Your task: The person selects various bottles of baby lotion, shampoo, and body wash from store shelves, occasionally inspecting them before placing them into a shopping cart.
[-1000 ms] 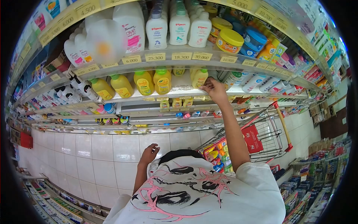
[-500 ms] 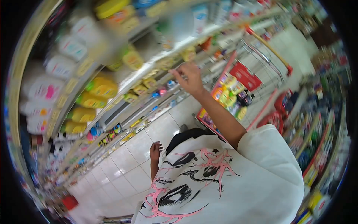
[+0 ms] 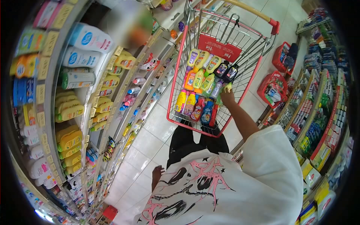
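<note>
My right hand (image 3: 227, 97) is over the right side of the shopping cart (image 3: 245, 93), its fingers closed round a small yellow-green bottle (image 3: 227, 87), mostly covered by the hand. Beside it, rows of colourful bottles lie in the cart: a yellow one (image 3: 180, 101), a red one (image 3: 198, 109), a blue one (image 3: 206, 111) and a dark one (image 3: 231, 73) among them. Low at my left side hangs my left hand (image 3: 158, 173), fingers loosely apart and holding nothing.
Shelves of bottles line the left, with white bottles (image 3: 90, 38) and yellow bottles (image 3: 69, 139). Red baskets (image 3: 272, 89) with goods stand right of the cart, before more stocked shelves (image 3: 322, 112). A blurred patch covers part of the upper left.
My right hand has moved from beside the left shelves to over the bottles in the cart. The view has turned, and the cart now shows in full. My left hand still hangs low.
</note>
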{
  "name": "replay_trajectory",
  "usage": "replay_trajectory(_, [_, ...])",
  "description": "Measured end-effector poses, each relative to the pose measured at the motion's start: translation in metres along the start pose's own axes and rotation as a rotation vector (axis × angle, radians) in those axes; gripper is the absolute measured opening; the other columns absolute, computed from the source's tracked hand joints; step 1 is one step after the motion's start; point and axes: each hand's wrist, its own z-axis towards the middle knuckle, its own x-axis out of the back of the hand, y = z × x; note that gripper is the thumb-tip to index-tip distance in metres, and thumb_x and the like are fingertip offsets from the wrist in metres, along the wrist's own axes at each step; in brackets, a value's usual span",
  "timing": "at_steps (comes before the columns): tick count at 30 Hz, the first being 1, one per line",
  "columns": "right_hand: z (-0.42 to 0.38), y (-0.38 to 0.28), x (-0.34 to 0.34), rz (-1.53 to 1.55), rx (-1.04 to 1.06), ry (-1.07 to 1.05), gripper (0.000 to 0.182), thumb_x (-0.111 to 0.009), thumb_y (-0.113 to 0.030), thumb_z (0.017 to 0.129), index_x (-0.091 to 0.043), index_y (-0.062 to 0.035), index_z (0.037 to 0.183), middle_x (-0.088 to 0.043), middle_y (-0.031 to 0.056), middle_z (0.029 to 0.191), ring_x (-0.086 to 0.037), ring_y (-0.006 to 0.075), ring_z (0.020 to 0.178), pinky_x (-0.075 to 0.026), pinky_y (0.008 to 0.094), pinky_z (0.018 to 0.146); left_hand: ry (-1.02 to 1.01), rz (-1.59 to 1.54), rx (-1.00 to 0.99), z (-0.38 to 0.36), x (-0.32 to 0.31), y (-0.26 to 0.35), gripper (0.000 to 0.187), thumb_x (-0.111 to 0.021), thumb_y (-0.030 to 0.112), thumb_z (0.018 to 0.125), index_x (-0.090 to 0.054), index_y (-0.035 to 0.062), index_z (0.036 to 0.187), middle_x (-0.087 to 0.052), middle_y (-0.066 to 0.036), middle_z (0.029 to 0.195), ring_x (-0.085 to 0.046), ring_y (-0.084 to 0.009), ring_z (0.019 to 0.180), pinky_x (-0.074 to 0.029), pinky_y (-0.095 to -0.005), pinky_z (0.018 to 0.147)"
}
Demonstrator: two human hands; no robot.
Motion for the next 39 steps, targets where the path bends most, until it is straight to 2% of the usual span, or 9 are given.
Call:
replay_trajectory(1, [0.009, 0.004, -0.015, -0.06, -0.027, 0.034, 0.033, -0.049, -0.021, 0.093, -0.062, -0.0175, 0.123, -0.053, 0.0048, 0.131, -0.037, 0.0268, 0.135, -0.021, 0.0566, 0.112, 0.178, 0.015, 0.297, -0.008, -0.015, 0.049, 0.035, -0.054, 0.027, 0.095, -0.057, 0.0055, 0.122, -0.066, -0.014, 0.106, -0.064, -0.0245, 0.097, -0.051, -0.0386, 0.08])
replay_trajectory(4, [0.033, 0.004, -0.01, -0.374, 0.113, -0.056, 0.032, -0.051, -0.024, 0.092, -0.061, -0.02, 0.122, -0.051, 0.0042, 0.135, -0.036, 0.029, 0.136, -0.008, 0.0582, 0.116, 0.321, 0.038, 0.282, -0.015, -0.054, 0.169, 0.037, -0.053, 0.034, 0.098, -0.058, 0.0026, 0.118, -0.066, -0.011, 0.102, -0.065, -0.0184, 0.089, -0.049, -0.03, 0.074])
replay_trajectory(11, [0.079, 0.018, -0.036, -0.313, 0.224, -0.154, 0.027, -0.046, -0.023, 0.094, -0.069, -0.0252, 0.108, -0.058, 0.0032, 0.125, -0.042, 0.0226, 0.13, -0.003, 0.0569, 0.118, 0.262, 0.096, -0.052, -0.003, -0.108, 0.228, 0.029, -0.06, 0.018, 0.096, -0.059, 0.0014, 0.119, -0.065, -0.008, 0.097, -0.063, -0.0163, 0.088, -0.049, -0.029, 0.08])
replay_trajectory(12, [0.144, 0.03, -0.175, -0.235, 0.062, 0.011, 0.026, -0.048, -0.027, 0.094, -0.07, -0.0237, 0.108, -0.058, 0.0034, 0.125, -0.044, 0.0231, 0.129, -0.004, 0.0569, 0.118, 0.216, 0.115, -0.043, -0.001, -0.114, 0.229, 0.03, -0.059, 0.019, 0.096, -0.059, 0.0017, 0.12, -0.065, -0.008, 0.098, -0.063, -0.0162, 0.089, -0.049, -0.029, 0.08])
replay_trajectory(18, [0.02, 0.03, 0.038, -0.303, 0.46, -0.065, 0.051, -0.062, -0.051, 0.082, -0.062, -0.017, 0.119, -0.056, 0.0119, 0.128, -0.057, 0.0294, 0.116, -0.028, 0.0586, 0.11, 0.066, 0.228, -0.07, 0.0, -0.109, 0.243, 0.03, -0.059, 0.02, 0.096, -0.058, 0.001, 0.119, -0.067, -0.009, 0.095, -0.065, -0.0174, 0.087, -0.05, -0.0293, 0.079])
replay_trajectory(23, [-0.029, -0.013, 0.078, 0.698, 0.295, -0.08, 0.066, -0.061, -0.05, 0.089, -0.051, 0.0021, 0.128, -0.062, 0.0302, 0.11, -0.062, 0.0412, 0.103, -0.048, 0.0465, 0.085, 0.114, 0.058, -0.211, 0.02, -0.056, 0.223, 0.036, -0.059, 0.027, 0.095, -0.058, 0.0014, 0.12, -0.067, -0.01, 0.096, -0.065, -0.0201, 0.085, -0.051, -0.0339, 0.076])
replay_trajectory(27, [-0.092, -0.103, 0.161, 1.216, 0.362, 0.1, 0.041, -0.059, -0.021, 0.095, -0.049, -0.0024, 0.131, -0.062, 0.0093, 0.106, -0.059, 0.0169, 0.094, -0.048, 0.0303, 0.085, 0.216, 0.15, -0.27, 0.035, -0.003, 0.227, 0.038, -0.06, 0.029, 0.093, -0.058, 0.0022, 0.12, -0.067, -0.015, 0.101, -0.066, -0.0272, 0.086, -0.052, -0.0356, 0.077])
replay_trajectory(33, [-0.152, -0.243, 0.349, 1.041, 0.729, 0.149, 0.041, -0.062, -0.008, 0.09, -0.043, -0.0021, 0.126, -0.062, 0.0117, 0.103, -0.061, 0.0165, 0.089, -0.049, 0.0303, 0.081, 0.306, 0.206, -0.437, 0.059, 0.061, 0.231, 0.04, -0.059, 0.033, 0.092, -0.059, 0.0041, 0.119, -0.066, -0.017, 0.107, -0.066, -0.0316, 0.092, -0.052, -0.0383, 0.081])
replay_trajectory(39, [-0.174, -0.325, 0.473, 0.715, 0.992, 0.684, 0.032, -0.076, -0.013, 0.08, -0.06, -0.0017, 0.105, -0.067, 0.0118, 0.093, -0.065, 0.0201, 0.08, -0.05, 0.0309, 0.073, 0.437, 0.06, -0.452, 0.038, 0.086, 0.211, 0.041, -0.061, 0.033, 0.092, -0.06, 0.0022, 0.119, -0.068, -0.018, 0.104, -0.066, -0.0299, 0.087, -0.052, -0.0371, 0.079])
